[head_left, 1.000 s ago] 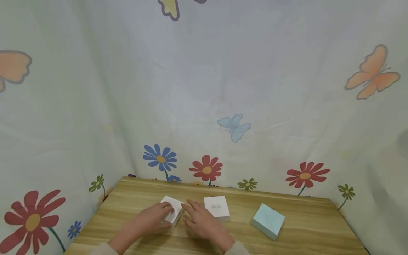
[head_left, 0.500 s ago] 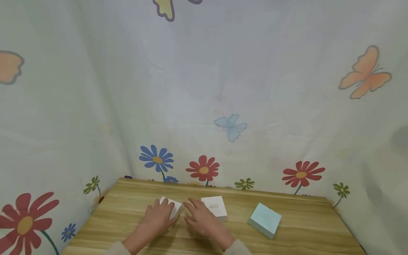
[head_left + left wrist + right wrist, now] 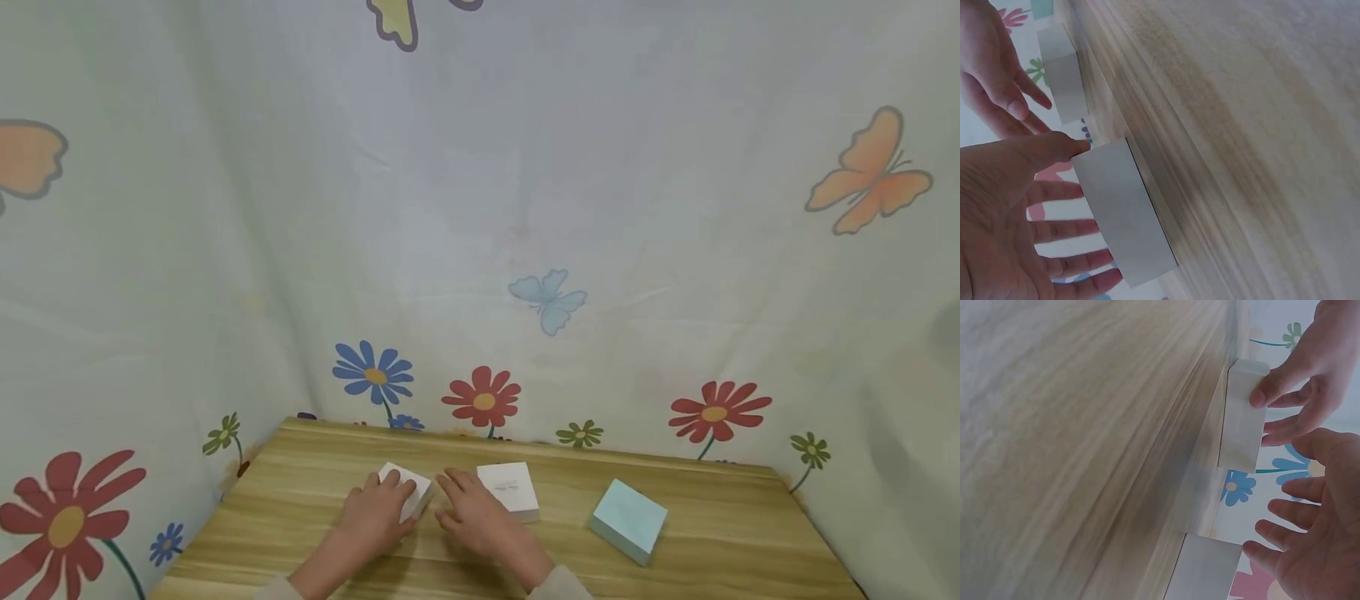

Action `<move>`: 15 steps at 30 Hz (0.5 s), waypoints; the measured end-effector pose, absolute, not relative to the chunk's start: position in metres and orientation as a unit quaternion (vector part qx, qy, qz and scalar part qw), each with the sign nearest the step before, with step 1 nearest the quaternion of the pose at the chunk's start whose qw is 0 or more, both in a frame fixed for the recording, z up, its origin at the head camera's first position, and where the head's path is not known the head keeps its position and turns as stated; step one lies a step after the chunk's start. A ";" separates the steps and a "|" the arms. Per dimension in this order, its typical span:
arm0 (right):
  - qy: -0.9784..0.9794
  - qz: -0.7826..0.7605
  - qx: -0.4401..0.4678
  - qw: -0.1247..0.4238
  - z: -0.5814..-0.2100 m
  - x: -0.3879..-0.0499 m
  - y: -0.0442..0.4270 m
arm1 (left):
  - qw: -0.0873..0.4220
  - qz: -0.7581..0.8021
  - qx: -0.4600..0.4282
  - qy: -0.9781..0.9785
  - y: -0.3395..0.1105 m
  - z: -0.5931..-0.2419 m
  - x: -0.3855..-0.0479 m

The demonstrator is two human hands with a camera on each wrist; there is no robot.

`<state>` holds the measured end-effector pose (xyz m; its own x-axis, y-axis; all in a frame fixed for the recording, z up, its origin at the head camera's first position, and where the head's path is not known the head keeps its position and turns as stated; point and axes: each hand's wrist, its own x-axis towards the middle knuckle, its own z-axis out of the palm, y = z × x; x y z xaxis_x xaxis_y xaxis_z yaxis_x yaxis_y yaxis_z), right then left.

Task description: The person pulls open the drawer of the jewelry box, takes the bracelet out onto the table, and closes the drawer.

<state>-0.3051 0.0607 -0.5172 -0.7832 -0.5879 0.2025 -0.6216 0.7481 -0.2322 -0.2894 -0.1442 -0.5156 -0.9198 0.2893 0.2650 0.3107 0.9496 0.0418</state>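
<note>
A white box [image 3: 400, 493] lies flat on the wood-grain table, left of centre. My left hand [image 3: 375, 517] grips it, fingers over the top and thumb against its side, as the right wrist view shows on the box's side face [image 3: 1241, 431]. Just right of that, my right hand [image 3: 480, 521] hovers low with relaxed, spread fingers and holds nothing. Beside it sits a second white box [image 3: 508, 487] with small print on its lid, its near left part hidden by the hand. Whether the right little finger touches this box, I cannot tell.
A pale teal box [image 3: 630, 518] sits farther right on the table [image 3: 720, 533], turned at an angle. Behind the table hangs a white curtain [image 3: 450, 208] printed with flowers and butterflies.
My left hand has shifted from the left side of the white box to spread over its top, thumb now on its right side. The right hand has hardly moved. The head view swayed slightly.
</note>
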 end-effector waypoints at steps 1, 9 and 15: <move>-0.933 0.144 0.324 0.058 -0.517 -0.306 0.060 | 0.124 -0.044 -0.157 -0.979 -0.146 -0.515 -0.289; -0.937 0.146 0.312 0.052 -0.518 -0.308 0.059 | 0.108 -0.068 -0.232 -0.964 -0.162 -0.514 -0.287; -0.935 0.143 0.321 0.048 -0.517 -0.307 0.057 | 0.116 -0.048 -0.288 -0.949 -0.175 -0.514 -0.288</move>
<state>-0.3070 0.0570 -0.5169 -0.7898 -0.5862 0.1806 -0.6133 0.7535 -0.2368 -0.2877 -0.1749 -0.5143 -0.8072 0.5361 0.2472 0.5584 0.8292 0.0250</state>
